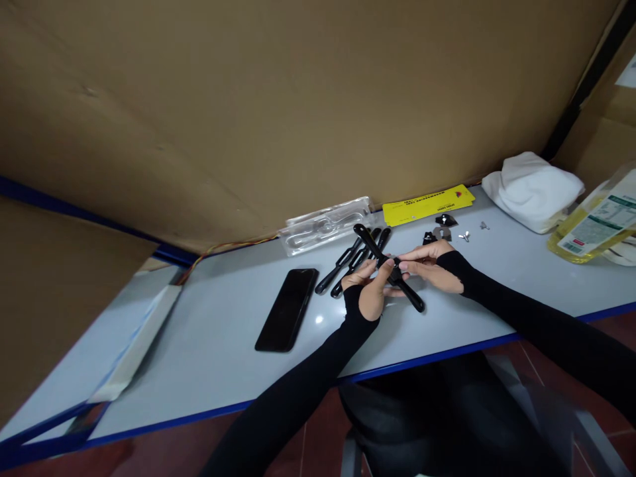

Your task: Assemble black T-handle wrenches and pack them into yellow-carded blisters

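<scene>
A black spokeshave (411,295) is held slantwise just over the table, its two handles sticking out past my fingers. My left hand (370,291) is closed around its middle, thumb on top. From the other side, my right hand (431,266) pinches at the same middle part; any small piece between those fingertips is hidden. Several more black spokeshave bodies (338,265) lie partly behind my left hand. Beyond my right hand are black cap pieces (446,220), a grey metal blade (442,233) and small silver thumbscrews (464,236).
A black phone (287,310) lies left of my hands. Clear plastic blister packs (325,225) and yellow cards (427,206) rest along the cardboard wall (298,99). On the right are a white cloth bundle (531,189) and a bottle of yellow liquid (591,222). The table (199,358) has a blue edge.
</scene>
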The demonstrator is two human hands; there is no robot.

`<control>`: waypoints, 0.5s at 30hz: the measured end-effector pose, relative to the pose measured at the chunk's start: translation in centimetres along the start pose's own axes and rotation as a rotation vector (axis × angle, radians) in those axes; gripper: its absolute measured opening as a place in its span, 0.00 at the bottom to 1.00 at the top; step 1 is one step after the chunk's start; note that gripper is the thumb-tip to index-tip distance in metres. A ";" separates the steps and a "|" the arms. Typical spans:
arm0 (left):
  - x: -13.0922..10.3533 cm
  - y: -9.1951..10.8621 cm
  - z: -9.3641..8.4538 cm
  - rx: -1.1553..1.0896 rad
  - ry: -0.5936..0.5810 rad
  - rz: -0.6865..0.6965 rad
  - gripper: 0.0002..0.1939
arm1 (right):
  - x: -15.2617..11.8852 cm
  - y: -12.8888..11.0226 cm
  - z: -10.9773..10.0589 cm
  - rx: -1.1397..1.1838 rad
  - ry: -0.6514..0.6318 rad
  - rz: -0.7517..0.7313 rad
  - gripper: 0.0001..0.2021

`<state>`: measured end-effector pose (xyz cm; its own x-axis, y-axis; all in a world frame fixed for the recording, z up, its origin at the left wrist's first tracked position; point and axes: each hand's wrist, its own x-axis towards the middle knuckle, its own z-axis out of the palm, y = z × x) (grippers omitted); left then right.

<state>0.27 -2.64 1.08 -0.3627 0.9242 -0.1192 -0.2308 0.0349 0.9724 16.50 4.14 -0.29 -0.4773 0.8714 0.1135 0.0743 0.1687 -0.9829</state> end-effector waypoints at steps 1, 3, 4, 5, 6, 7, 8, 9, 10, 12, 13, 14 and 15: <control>-0.2 0.2 0.1 -0.006 0.013 0.005 0.23 | 0.2 0.1 -0.6 -0.123 0.021 -0.032 0.14; -0.5 0.6 0.3 -0.020 0.037 0.013 0.22 | 0.5 0.2 -2.7 -0.385 0.106 -0.099 0.11; -0.6 0.8 0.3 -0.024 0.046 0.012 0.22 | 0.6 0.1 -4.2 -0.501 0.160 -0.118 0.11; -0.7 0.9 0.3 -0.024 0.051 0.009 0.22 | 0.7 0.1 -5.9 -0.602 0.231 -0.129 0.12; -0.6 0.9 0.3 -0.022 0.056 0.005 0.22 | 0.7 -0.1 -7.7 -0.702 0.272 -0.111 0.13; -0.5 0.9 0.2 -0.018 0.058 0.001 0.23 | 0.7 -0.2 -9.5 -0.787 0.325 -0.072 0.13; -0.4 0.8 0.0 -0.015 0.058 -0.002 0.23 | 0.6 -0.4 -11.1 -0.857 0.330 -0.033 0.17; -0.2 0.6 -0.1 -0.015 0.055 -0.007 0.23 | 0.5 -0.5 -12.5 -0.904 0.314 0.017 0.18; 0.1 0.3 -0.2 -0.017 0.048 -0.014 0.23 | 0.5 -0.4 -13.6 -0.936 0.297 0.067 0.19; 0.6 -0.2 -0.5 -0.029 0.034 -0.028 0.24 | 0.5 0.1 -15.0 -0.985 0.220 0.150 0.18; 0.8 -0.5 -0.6 -0.034 0.025 -0.035 0.25 | 0.5 0.7 -15.3 -1.007 0.167 0.169 0.16; 1.0 -0.7 -0.6 -0.038 0.015 -0.040 0.26 | 0.6 1.3 -15.5 -1.028 0.116 0.173 0.14; 1.1 -0.8 -0.7 -0.038 0.003 -0.042 0.27 | 0.7 2.0 -15.5 -1.046 0.064 0.156 0.13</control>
<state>-0.54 -1.91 0.00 -0.3546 0.9212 -0.1600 -0.2799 0.0586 0.9582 29.89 12.25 0.09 -0.3529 0.9350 0.0343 0.8621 0.3392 -0.3765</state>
